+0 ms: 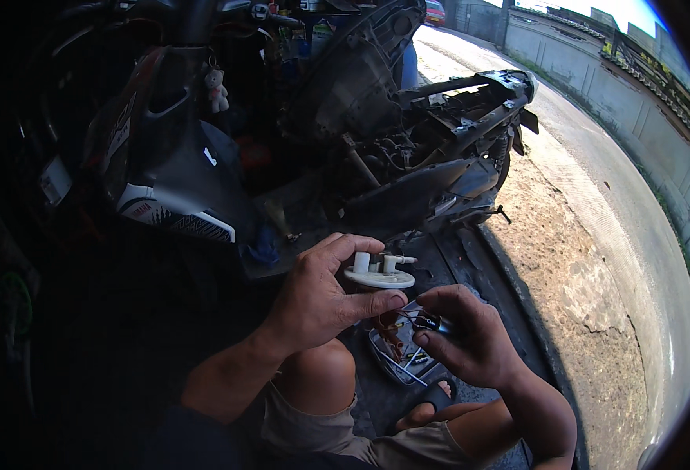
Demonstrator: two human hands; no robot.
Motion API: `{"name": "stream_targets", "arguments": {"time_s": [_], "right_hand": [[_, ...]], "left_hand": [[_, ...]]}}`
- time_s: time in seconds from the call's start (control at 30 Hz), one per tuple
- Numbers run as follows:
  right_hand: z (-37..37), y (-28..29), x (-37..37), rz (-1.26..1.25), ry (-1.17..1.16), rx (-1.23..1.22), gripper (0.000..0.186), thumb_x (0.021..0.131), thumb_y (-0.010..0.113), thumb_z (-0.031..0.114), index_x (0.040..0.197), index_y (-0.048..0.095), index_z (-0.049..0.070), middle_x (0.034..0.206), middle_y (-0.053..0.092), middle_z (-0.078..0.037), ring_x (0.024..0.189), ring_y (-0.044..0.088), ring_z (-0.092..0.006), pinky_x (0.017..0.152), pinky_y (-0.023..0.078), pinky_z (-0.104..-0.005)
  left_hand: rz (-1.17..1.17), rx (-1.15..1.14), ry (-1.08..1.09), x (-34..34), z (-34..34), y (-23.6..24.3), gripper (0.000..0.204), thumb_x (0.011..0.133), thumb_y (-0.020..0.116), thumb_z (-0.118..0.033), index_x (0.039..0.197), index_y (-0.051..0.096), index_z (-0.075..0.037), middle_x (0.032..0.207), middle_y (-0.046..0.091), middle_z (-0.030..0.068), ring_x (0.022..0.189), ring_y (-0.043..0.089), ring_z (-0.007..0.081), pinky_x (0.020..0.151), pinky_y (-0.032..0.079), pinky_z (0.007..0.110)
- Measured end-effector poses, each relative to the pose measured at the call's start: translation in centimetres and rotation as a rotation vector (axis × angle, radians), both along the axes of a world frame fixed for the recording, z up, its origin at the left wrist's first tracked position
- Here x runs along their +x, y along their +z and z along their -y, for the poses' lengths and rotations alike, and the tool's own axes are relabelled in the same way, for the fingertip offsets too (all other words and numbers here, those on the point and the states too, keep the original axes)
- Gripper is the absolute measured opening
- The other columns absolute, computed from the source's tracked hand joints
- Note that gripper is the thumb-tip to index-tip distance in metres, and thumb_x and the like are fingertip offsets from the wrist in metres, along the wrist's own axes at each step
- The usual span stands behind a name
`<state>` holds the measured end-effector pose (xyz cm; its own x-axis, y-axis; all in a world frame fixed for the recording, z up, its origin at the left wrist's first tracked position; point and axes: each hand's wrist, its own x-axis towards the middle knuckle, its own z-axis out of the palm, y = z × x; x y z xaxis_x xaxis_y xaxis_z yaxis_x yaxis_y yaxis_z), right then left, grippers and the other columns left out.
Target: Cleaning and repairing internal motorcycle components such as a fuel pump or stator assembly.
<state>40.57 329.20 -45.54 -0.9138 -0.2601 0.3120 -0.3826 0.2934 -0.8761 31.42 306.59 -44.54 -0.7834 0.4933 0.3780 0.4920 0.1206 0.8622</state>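
Observation:
A round white plastic fuel pump flange (380,280) with upright posts and a side spout is gripped in my left hand (314,286), thumb underneath and fingers behind and above. Just below and to the right, my right hand (470,333) closes around a small shiny dark cylinder (437,323). Thin wires (409,313) run from its end toward the underside of the flange; where they join is hidden by my left thumb. Both hands are above my knees. Beneath them sits a shallow tray (373,345) with several small tools and parts.
Ahead stands a partly stripped scooter (431,157) with its frame bare and seat (353,70) raised. Left of it is another dark scooter body (180,157) with a small plush toy (216,90) hanging from it. A sunlit lane (619,235) and wall (580,63) lie to the right.

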Motion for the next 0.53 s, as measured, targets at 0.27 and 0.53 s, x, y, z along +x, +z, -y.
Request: {"name": "stream_targets", "arguments": {"time_s": [0.27, 0.53], "right_hand": [[2.3, 2.1, -0.4, -0.108, 0.016, 0.123, 0.042, 0.087, 0.074, 0.009, 0.124, 0.054, 0.005, 0.112, 0.069, -0.014, 0.104, 0.07, -0.026, 0.091, 0.056, -0.0371], [0.4, 0.1, -1.2, -0.118, -0.135, 0.185, 0.042, 0.086, 0.076, 0.016, 0.123, 0.058, 0.007, 0.113, 0.068, -0.013, 0.102, 0.07, -0.0283, 0.084, 0.059, -0.0367]], "left_hand": [[0.4, 0.307, -0.253, -1.2, 0.1, -0.6, 0.069, 0.081, 0.084, -0.019, 0.133, 0.042, -0.001, 0.106, 0.064, 0.0089, 0.094, 0.065, 0.0119, 0.083, 0.056, 0.026], [0.537, 0.317, -0.3, -3.8, -3.1, -1.6, 0.064, 0.081, 0.084, -0.027, 0.123, 0.04, -0.005, 0.116, 0.057, 0.0133, 0.103, 0.061, 0.0127, 0.089, 0.056, 0.029]]}}
